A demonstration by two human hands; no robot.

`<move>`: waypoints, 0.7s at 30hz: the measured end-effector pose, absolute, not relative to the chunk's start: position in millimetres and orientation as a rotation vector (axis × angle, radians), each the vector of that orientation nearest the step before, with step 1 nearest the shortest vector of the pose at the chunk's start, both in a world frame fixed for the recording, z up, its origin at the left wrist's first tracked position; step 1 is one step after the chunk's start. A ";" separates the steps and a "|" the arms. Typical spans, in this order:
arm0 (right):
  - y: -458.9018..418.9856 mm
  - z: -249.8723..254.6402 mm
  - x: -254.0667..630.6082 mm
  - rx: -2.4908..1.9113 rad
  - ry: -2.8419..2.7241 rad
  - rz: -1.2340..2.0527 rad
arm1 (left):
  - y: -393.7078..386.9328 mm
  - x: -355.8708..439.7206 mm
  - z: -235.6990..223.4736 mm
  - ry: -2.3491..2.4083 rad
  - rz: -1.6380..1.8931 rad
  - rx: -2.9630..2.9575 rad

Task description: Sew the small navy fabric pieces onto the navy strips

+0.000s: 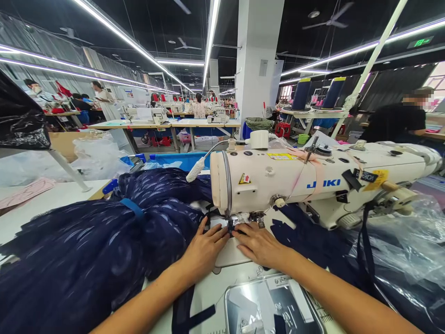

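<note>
While the left hand (pixel 205 250) and right hand (pixel 260 243) are laid flat at the machine (pixel 257 181), navy fabric (pixel 156 227), heaped leftward, is seemingly being sewn; whether either grip is closed cannot be told; steady guiding is likely needed

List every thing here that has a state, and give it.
Sewing machine: running or stopped, cannot tell
Left hand: palm down, fingers extended at the machine's needle end
Right hand: palm down, fingers extended too
Navy lace bundle: gathered, tied
Blue band: wrapped around bundle
Thread cones: upright
Ceiling lights: lit
Exit sign: lit
</note>
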State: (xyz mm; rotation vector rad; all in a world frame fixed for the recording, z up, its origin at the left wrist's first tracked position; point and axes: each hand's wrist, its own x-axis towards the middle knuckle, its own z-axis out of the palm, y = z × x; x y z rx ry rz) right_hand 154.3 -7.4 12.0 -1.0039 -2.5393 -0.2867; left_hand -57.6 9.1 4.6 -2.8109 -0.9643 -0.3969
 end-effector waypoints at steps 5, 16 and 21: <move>-6.6 12.4 153.0 -1.034 -2.554 -0.301 | 14.2 -57.8 9.6 -1.003 -0.294 -2.872; 3.1 7.8 161.9 -1.227 -2.506 0.119 | 31.4 -57.8 18.9 -1.042 -0.334 -2.911; 14.3 -0.9 160.9 -1.321 -2.416 0.082 | 23.5 -51.0 25.4 -1.041 -0.365 -2.710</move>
